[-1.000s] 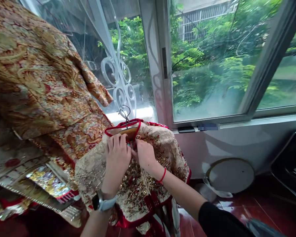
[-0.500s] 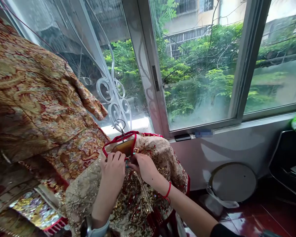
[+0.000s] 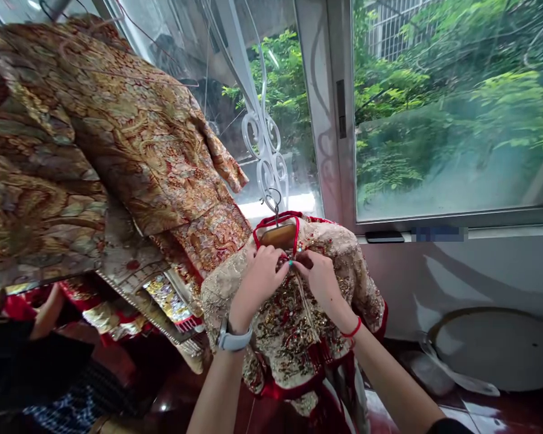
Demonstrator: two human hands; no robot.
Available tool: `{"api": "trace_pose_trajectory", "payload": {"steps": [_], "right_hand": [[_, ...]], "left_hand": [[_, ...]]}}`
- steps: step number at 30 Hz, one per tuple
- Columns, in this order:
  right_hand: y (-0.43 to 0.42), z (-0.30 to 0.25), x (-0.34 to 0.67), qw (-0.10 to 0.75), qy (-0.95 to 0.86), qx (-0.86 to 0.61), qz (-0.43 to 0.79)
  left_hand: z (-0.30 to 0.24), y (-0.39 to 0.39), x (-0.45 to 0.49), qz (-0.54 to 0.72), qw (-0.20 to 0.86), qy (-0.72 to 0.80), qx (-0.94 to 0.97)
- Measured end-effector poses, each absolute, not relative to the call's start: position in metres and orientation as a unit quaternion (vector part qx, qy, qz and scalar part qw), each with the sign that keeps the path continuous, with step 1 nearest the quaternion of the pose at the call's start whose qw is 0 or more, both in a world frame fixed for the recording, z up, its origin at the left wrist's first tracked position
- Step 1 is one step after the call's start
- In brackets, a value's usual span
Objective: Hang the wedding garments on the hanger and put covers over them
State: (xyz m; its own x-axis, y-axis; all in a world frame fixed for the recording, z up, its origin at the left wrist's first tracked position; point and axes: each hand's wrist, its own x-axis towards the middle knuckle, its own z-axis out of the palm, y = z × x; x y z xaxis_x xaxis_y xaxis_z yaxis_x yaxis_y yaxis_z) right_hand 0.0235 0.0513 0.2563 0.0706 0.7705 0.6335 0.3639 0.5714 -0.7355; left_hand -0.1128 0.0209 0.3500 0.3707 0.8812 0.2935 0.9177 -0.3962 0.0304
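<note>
Grip: left hand [image 3: 259, 280] and right hand [image 3: 317, 280] close together on the neck of a cream beaded jacket [image 3: 224, 290], both pinching the front edges, with teal-painted fingertips [image 3: 290, 263] meeting at the centre

Arms: both forearms reach forward and up from the bottom of the view, wrists bent, elbows out to either side

Left wrist: a white-strapped smartwatch [image 3: 233, 339], its face turned out of view, no brand showing

Right wrist: a red string bracelet [image 3: 353, 330]

Jacket: hanging upright, front towards the person, thick with gold and red embroidery and sequins, red trim along the hems, a straight closure [image 3: 308, 313] running down the centre

Hanger: a wooden hanger [image 3: 278, 236] inside the red-edged collar [image 3: 276, 220], its metal hook [image 3: 275, 202] caught on a white scrolled window grille [image 3: 263, 144]

Beside it, left: a gold and red brocade robe [image 3: 136, 144] hanging close by, its sleeve almost touching the grille, with a sheet of shiny gold foil [image 3: 167, 298] lower down

Far left: another person's hand [image 3: 47, 313] and dark sleeve [image 3: 27, 367], low among red fabric, well apart from the jacket

Right: a window [image 3: 447, 108] with green trees behind it, a black flat object [image 3: 384, 237] on its sill, and a round white board [image 3: 493, 349] leaning against the wall below

Writing: only a blurred label [image 3: 438, 234] on the sill, unreadable
</note>
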Motion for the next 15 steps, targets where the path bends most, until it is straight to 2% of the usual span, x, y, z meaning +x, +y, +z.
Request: {"api": "trace_pose_trajectory", "payload": {"steps": [7, 13, 15], "right_hand": [[0.047, 0.253, 0.026, 0.601, -0.643, -0.404, 0.248], [0.045, 0.270, 0.038, 0.537, -0.534, -0.320, 0.568], [0.045, 0.265, 0.042, 0.519, -0.500, -0.304, 0.623]], "left_hand": [[0.351, 0.020, -0.109, -0.148, 0.024, -0.543, -0.826], [0.349, 0.021, -0.108, -0.173, 0.034, -0.536, -0.825], [0.347, 0.021, -0.108, -0.189, 0.053, -0.527, -0.827]]}}
